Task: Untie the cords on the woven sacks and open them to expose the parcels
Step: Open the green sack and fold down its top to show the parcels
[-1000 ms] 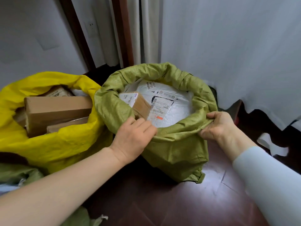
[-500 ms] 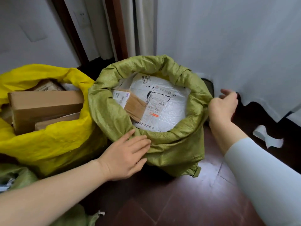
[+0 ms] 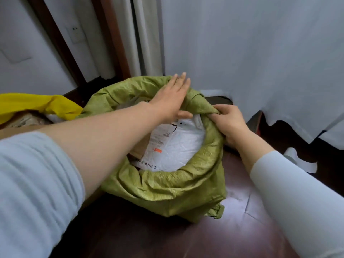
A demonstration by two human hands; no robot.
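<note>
The green sack [image 3: 167, 192] stood on the dark wooden floor [image 3: 232, 229], near the far edge where the white curtain [image 3: 260, 53] hung down. Its mouth was wide, with the rim rolled outward into a thick collar, and no cord was visible on it.

The left hand [image 3: 173, 98] lay flat on the far part of this rim, the fingers straight and together. It held nothing and only pressed the fabric. I think it was placed so to push the collar down and back, because the far side stood higher than the near side.

The right hand [image 3: 229, 123] was closed around a bunch of the fabric at the right side of the rim, with the fingers curled over it. Probably this was to fix the sack while the other hand flattened it (a woven sack with a loose mouth folds back easily).

Inside, a large white parcel [image 3: 178, 146] with a printed label lay on top and was well exposed. A brown parcel [image 3: 138, 150] showed beside it, partly hidden under the left forearm.

The yellow sack [image 3: 37, 103] stood just beside, toward the left edge of the floor, also open, with a cardboard package [image 3: 24, 120] in it. For the green sack the opening seemed to me nearly done.
</note>
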